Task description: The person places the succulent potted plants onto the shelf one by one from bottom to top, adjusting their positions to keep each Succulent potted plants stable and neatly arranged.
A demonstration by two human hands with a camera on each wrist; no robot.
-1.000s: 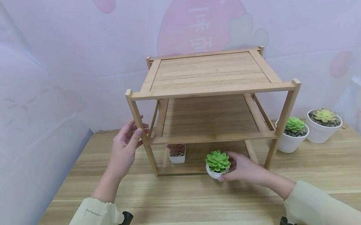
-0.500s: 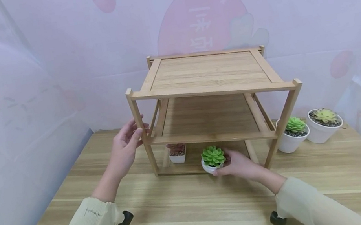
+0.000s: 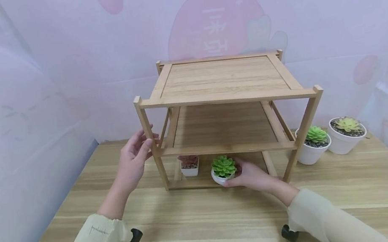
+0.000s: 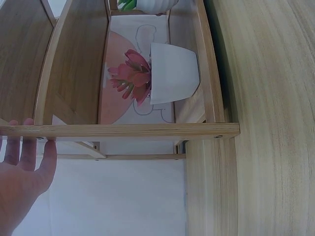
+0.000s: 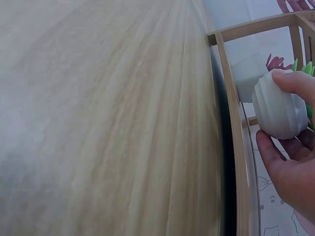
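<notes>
My right hand holds a small green succulent in a round white pot, at the front edge of the bottom shelf of a three-tier wooden rack. In the right wrist view, thumb and fingers clasp the ribbed white pot from opposite sides, and it is tilted. My left hand holds the rack's front left post, thumb in front and fingers behind it. Left of the green succulent, a red succulent in a square white pot stands on the bottom shelf.
Two more potted succulents, one bright green and one yellow-green, stand on the wooden table right of the rack. A printed pale cloth hangs behind and at the sides. The middle shelf lies low over the right hand.
My right hand has carried the green succulent left and inward, from in front of the rack to over the bottom shelf's front edge. The left hand has stayed on the post.
</notes>
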